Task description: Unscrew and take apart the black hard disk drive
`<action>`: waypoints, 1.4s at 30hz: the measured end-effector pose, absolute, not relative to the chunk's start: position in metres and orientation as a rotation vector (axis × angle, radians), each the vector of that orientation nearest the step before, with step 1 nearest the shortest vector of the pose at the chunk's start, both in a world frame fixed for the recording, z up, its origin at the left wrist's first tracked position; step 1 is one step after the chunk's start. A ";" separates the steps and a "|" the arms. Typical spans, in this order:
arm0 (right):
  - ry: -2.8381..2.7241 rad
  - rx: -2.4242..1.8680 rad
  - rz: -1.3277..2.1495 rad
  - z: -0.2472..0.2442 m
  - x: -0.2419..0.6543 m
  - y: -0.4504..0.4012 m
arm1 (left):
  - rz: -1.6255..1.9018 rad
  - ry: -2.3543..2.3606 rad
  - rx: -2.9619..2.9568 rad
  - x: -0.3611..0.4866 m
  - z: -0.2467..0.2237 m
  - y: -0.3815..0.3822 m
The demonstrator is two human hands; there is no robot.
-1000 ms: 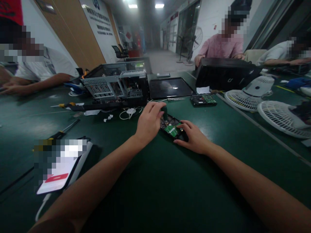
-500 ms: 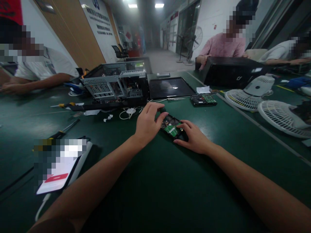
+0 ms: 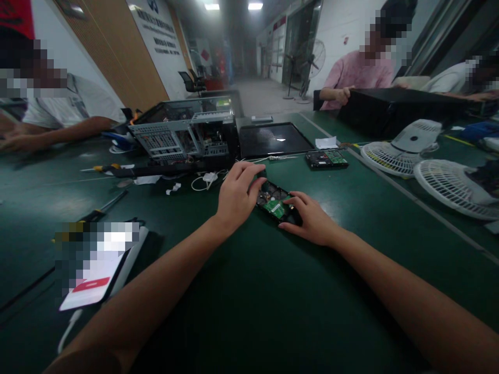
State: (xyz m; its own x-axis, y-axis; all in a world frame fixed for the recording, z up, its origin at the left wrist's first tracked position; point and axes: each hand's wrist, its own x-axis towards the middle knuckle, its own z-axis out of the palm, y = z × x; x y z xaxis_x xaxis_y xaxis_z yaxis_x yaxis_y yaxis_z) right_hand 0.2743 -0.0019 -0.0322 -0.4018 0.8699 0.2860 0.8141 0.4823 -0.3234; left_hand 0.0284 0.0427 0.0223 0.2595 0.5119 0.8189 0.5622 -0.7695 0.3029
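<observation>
A black hard drive with a green circuit board (image 3: 276, 208) lies on the green table in front of me. My right hand (image 3: 312, 218) grips its near right end, thumb at the lower edge and fingers on the board side. At the drive's far left end, my left hand (image 3: 239, 195) is closed, thumb and fingers pinching a small dark piece (image 3: 262, 174) that I cannot make out well.
An opened computer case (image 3: 187, 135) stands behind at the left, beside a black panel (image 3: 273, 140). Another hard drive (image 3: 326, 159) and white fans (image 3: 390, 156) lie right. A lit phone (image 3: 93, 270) and screwdriver (image 3: 113, 201) are left. A person (image 3: 358, 72) holds a black case (image 3: 390, 111).
My left hand and the small dark piece have shifted slightly up. My right hand stays on the drive. The person across has turned the black case and moved it right.
</observation>
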 end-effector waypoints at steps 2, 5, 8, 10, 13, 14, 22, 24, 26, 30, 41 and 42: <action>-2.313 -1.392 0.187 -0.033 0.275 -0.002 | -1.562 -1.030 -2.467 0.029 0.023 0.042; -2.313 -1.386 0.186 -0.033 0.275 -0.002 | -1.576 -1.022 -2.455 0.029 0.023 0.042; -2.318 -1.394 0.178 -0.033 0.274 -0.002 | -1.611 -1.030 -2.435 0.029 0.022 0.043; -2.323 -1.395 0.176 -0.033 0.274 -0.002 | -1.630 -1.039 -2.433 0.029 0.021 0.044; -2.319 -1.393 0.175 -0.033 0.275 -0.002 | -1.629 -1.040 -2.444 0.029 0.022 0.043; -2.319 -1.392 0.175 -0.033 0.275 -0.002 | -1.622 -1.031 -2.451 0.029 0.023 0.043; -2.327 -1.400 0.178 -0.033 0.274 -0.001 | -1.602 -1.026 -2.408 0.028 0.026 0.042; -2.322 -1.399 0.182 -0.032 0.274 -0.002 | -1.593 -1.029 -2.414 0.028 0.025 0.043; -2.316 -1.398 0.184 -0.032 0.274 -0.002 | -1.587 -1.029 -2.428 0.028 0.025 0.043; -2.316 -1.396 0.192 -0.032 0.274 -0.002 | -1.583 -1.038 -2.455 0.029 0.024 0.042; -2.324 -1.411 0.179 -0.033 0.275 -0.002 | -1.650 -1.147 -2.401 0.029 0.017 0.044; -2.323 -1.406 0.178 -0.033 0.275 -0.002 | -1.649 -1.143 -2.406 0.029 0.017 0.044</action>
